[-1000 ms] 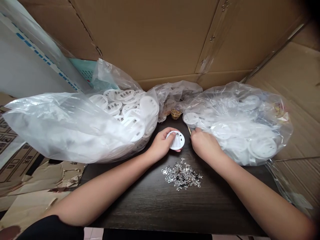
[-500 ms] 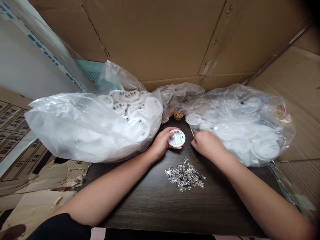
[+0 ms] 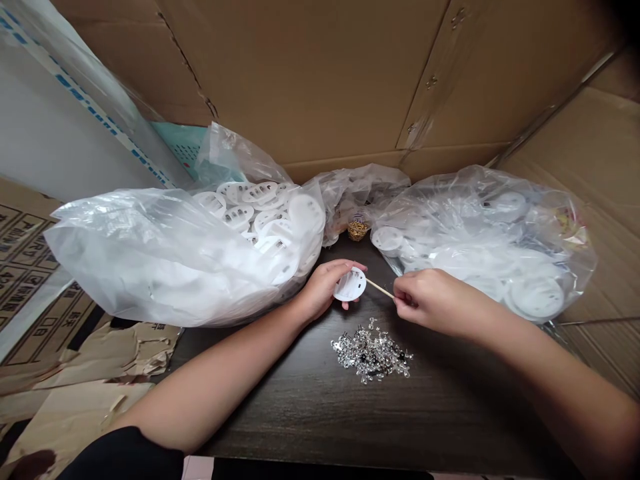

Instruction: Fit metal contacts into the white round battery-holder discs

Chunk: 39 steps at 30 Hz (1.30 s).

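Work centres on one white, round plastic disc with moulded slots (image 3: 349, 287), held above the dark wood-grain table (image 3: 280, 413), just beyond the loose heap of small, shiny silver metal parts (image 3: 371, 353). The left hand (image 3: 324, 287), beyond the heap and to its left, has its fingers closed on the disc's edge. The right hand (image 3: 425, 298), beyond the heap and to its right, pinches a thin, pale, wood-like stick (image 3: 381, 289) between curled fingers, its far end at the disc's edge; whether they touch is unclear. With the stick at it, this disc looks unfinished. Many parts remain in the heap. Beyond it, a left see-through plastic bag (image 3: 150, 260) and a right see-through plastic bag (image 3: 480, 233) hold similar discs; which are done and which are left cannot be told.
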Each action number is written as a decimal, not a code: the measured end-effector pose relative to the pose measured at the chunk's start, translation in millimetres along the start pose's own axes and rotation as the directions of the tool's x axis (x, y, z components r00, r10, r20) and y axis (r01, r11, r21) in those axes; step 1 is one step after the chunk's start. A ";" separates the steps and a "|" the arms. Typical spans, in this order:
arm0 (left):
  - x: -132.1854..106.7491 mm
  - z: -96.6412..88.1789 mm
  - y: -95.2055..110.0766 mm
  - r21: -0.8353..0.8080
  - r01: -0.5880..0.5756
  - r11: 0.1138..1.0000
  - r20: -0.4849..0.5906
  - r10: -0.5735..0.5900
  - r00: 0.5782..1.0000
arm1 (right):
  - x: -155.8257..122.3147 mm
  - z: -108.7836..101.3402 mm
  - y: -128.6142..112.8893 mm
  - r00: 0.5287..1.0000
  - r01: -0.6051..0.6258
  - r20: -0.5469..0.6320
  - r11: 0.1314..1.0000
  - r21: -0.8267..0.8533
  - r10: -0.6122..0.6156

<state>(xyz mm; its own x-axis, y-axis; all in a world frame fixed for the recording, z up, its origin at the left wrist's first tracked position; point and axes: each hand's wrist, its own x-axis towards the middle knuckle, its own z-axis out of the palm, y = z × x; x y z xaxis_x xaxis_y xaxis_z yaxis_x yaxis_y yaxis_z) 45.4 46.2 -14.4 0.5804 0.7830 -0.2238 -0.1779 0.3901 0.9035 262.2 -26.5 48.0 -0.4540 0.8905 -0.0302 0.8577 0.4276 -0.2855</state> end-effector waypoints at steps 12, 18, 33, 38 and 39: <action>3.6 1.9 -2.5 -0.005 -0.011 1.000 -0.142 0.010 0.990 | 23.2 48.2 -5.5 0.742 0.053 -0.510 0.720 0.692 0.435; 2.6 3.0 -5.0 0.085 -0.039 0.996 -0.178 0.053 0.983 | 62.4 67.5 -17.4 0.768 0.240 -0.523 0.590 0.771 0.371; 24.5 9.4 -4.5 -0.038 -0.146 0.989 -0.183 0.137 0.974 | 65.7 69.3 8.7 0.785 0.221 -0.611 0.875 0.430 0.102; 19.8 9.7 -5.5 -0.232 -0.153 0.961 -0.154 0.119 0.981 | 67.6 73.5 10.8 0.762 0.285 -0.642 0.850 0.442 0.078; 17.5 10.2 -5.6 -0.251 -0.152 0.956 -0.168 0.112 0.979 | 66.8 72.9 11.1 0.761 0.293 -0.644 0.844 0.449 0.078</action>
<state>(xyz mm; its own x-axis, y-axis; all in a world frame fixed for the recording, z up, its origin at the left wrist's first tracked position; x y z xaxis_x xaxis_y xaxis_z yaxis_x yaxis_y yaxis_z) 64.7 52.7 -19.7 0.4149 0.8919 -0.1797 -0.4576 0.3753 0.8061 223.8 26.4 -27.0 -0.1233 0.8115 0.5712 0.4822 0.5520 -0.6803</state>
